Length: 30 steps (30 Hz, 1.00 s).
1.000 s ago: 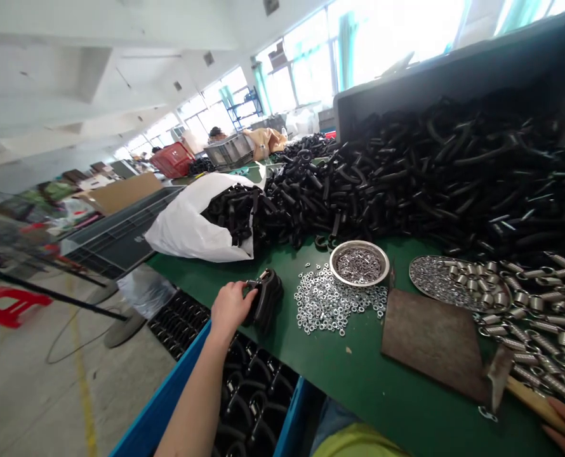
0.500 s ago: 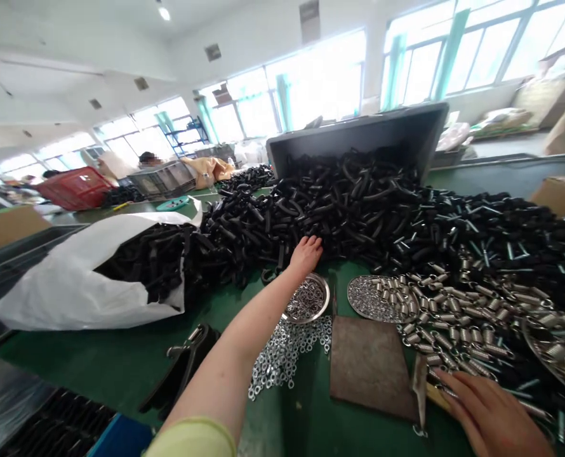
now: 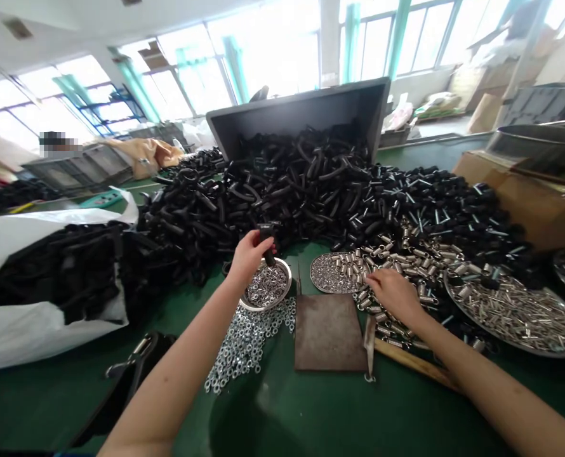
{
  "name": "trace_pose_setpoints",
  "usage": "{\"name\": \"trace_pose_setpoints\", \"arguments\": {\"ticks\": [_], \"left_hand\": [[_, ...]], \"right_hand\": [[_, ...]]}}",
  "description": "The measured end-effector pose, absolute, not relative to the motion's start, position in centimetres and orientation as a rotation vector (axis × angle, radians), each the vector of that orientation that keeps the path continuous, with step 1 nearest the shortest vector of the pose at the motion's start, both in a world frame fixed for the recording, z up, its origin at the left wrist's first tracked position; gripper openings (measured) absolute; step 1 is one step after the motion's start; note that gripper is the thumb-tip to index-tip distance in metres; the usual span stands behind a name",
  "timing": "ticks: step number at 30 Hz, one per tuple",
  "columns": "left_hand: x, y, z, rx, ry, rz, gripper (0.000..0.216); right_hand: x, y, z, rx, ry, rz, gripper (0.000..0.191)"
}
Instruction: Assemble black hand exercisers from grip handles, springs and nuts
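My left hand (image 3: 250, 259) is closed around a black plastic handle piece (image 3: 266, 244), held above a round metal bowl (image 3: 289, 279) of small metal rings. My right hand (image 3: 397, 295) reaches into the metal springs (image 3: 418, 261), fingertips pinched together at the right edge of an oval dish (image 3: 325, 273) of tiny metal parts; what they hold, if anything, is hidden. Below lies a flat brown metal plate (image 3: 330, 333). A hammer (image 3: 369, 346) rests at its right side, its wooden handle running under my right forearm. Loose nuts (image 3: 244, 336) are spread left of the plate.
A heap of black plastic parts (image 3: 282, 190) spills from a tipped grey crate (image 3: 382, 114). A white sack (image 3: 49, 346) of black parts lies left, a black part with a spring (image 3: 139, 374) before it. A tray of pins (image 3: 520, 311) and a cardboard box (image 3: 530, 197) stand right.
My left hand has drawn back from the black heap with a handle piece in it. My right hand has moved from beside the hammer forward to the springs. The view has turned right.
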<state>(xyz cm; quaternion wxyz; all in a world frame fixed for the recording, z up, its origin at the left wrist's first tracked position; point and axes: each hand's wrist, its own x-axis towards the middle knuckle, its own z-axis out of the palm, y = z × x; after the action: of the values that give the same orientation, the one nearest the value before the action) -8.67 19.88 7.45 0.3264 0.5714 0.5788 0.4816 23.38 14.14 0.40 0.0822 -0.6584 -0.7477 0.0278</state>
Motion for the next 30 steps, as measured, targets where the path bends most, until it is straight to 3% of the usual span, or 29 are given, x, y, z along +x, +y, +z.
{"name": "trace_pose_setpoints", "arguments": {"ticks": [3, 8, 15, 17, 22, 30], "left_hand": [[-9.6, 13.7, 6.7, 1.044, 1.296, 1.287, 0.03], [-11.5, 5.7, 3.4, 0.843, 1.42, 1.349, 0.029], [-11.4, 2.4, -1.2, 1.519, 1.927, 0.924, 0.015], [-10.5, 2.9, -1.5, 1.786, 1.973, 0.757, 0.025], [-8.4, 4.8, -1.5, 2.112, 2.137, 0.257, 0.029], [-8.5, 5.1, -1.2, 2.111, 2.117, 0.352, 0.032]], "right_hand": [[21.7, 16.0, 0.4, -2.03, -2.258, 0.095, 0.039], [20.6, 17.1, 0.2, -2.087, -2.325, 0.149, 0.029], [21.1, 17.1, 0.2, -2.028, -2.27, 0.281, 0.022], [21.5, 17.1, 0.3, -1.983, -2.209, 0.358, 0.026], [22.4, 16.1, 0.7, -1.779, -2.037, 0.678, 0.03], [21.2, 10.4, 2.5, -1.136, -1.181, 1.584, 0.029]]}}
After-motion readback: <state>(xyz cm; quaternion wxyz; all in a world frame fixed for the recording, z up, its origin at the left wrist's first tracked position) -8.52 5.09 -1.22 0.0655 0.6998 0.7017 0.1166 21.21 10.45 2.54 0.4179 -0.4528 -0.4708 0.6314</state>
